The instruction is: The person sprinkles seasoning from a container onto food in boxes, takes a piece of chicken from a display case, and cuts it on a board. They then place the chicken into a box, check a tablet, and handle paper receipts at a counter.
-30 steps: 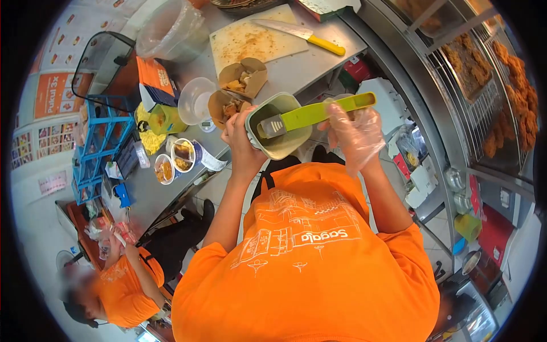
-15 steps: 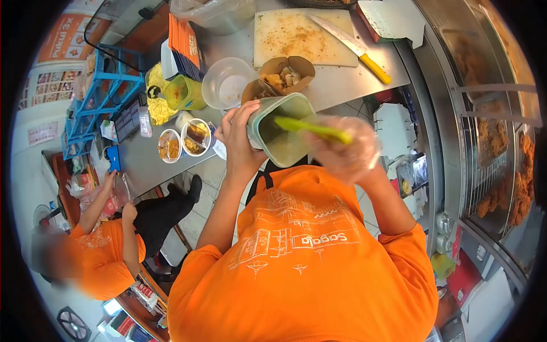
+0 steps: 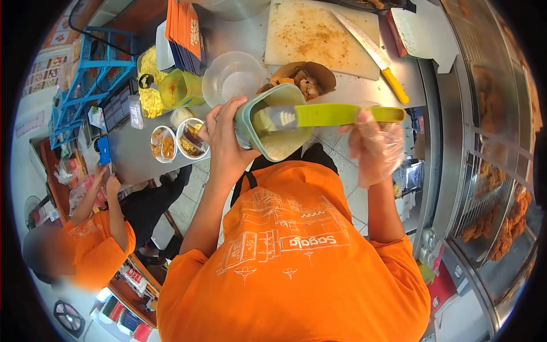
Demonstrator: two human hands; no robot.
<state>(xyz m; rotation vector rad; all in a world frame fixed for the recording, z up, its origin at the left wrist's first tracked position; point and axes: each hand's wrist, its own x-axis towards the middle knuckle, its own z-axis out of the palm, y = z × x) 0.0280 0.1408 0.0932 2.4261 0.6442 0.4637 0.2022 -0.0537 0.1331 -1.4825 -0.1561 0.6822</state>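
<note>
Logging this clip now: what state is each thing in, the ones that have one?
Left hand: closed on container
Right hand: gloved, gripping utensil
Container: uncovered, held
Green utensil: head within container's mouth
Knife: blade on board, handle beyond it
Cutting board: stained
Brown box: open, holding food

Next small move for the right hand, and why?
Probably lift the green tool straight out of the tub before any sideways move. The gloved right hand grips its handle, its head sits within the tub's mouth, and the left hand holds the tub tilted; a sideways move first could catch the rim.
</note>
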